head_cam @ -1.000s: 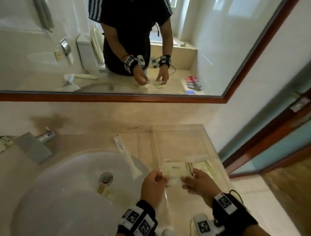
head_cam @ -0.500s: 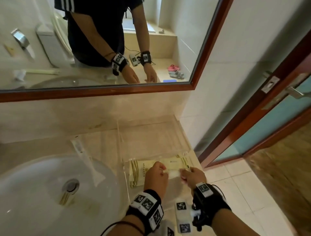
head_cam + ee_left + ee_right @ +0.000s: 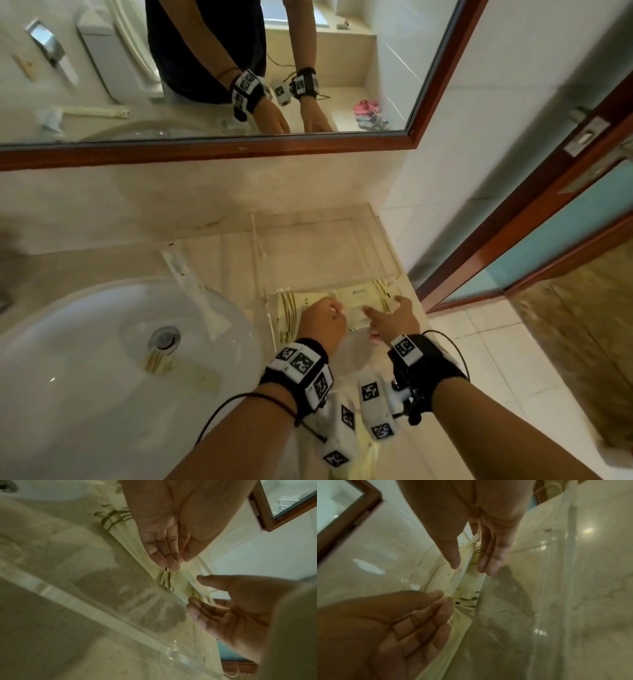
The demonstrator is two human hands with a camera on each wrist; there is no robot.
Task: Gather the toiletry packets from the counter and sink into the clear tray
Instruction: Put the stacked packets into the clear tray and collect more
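My left hand (image 3: pixel 320 320) and right hand (image 3: pixel 394 320), fingers straight and released, hover over cream packets (image 3: pixel 359 301) at the clear tray's (image 3: pixel 325 240) six o'clock edge.

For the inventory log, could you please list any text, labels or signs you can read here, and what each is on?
No text here is legible.
Packet in the tray: small dark logo and print, too blurred to read.
Long sachet by the sink: tiny print, unreadable.
Wristbands: black-and-white square markers, no words.
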